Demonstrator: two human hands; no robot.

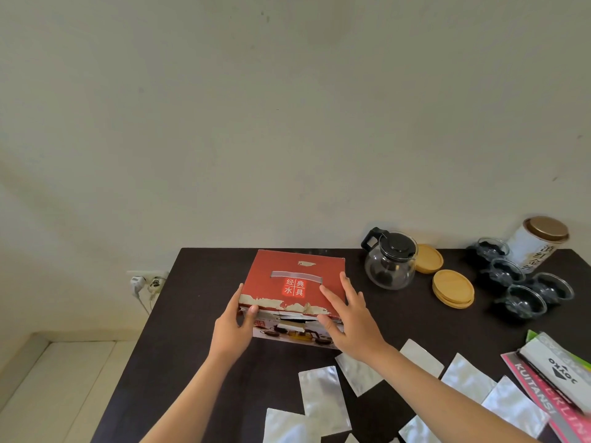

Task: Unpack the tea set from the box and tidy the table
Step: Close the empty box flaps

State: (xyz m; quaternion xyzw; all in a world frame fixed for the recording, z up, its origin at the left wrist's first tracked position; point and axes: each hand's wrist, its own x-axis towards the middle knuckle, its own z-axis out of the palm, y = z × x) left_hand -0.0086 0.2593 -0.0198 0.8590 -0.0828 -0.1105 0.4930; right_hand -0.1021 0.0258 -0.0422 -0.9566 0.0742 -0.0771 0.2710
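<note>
Both hands were on the red box [295, 282]: left hand [232, 327] gripped its near left corner, thumb curled over the torn front edge; right hand [350, 314] lay flat on the lid with fingers straight and spread, thumb at the front face. Box sat closed at the middle of the dark table [179, 346], toward the far edge. Right of it, apart: glass teapot [390, 262] with black lid and handle, two stacks of wooden coasters [452, 287], a cluster of four glass cups [524, 281], and a white tea tin [540, 243] with gold lid behind them. Silver foil sachets [323, 399] lay scattered on the near side, under the right forearm. Booklets [550, 375] overlapped at the near right edge. Wall socket [147, 281] with plugs showed left of the table.
</note>
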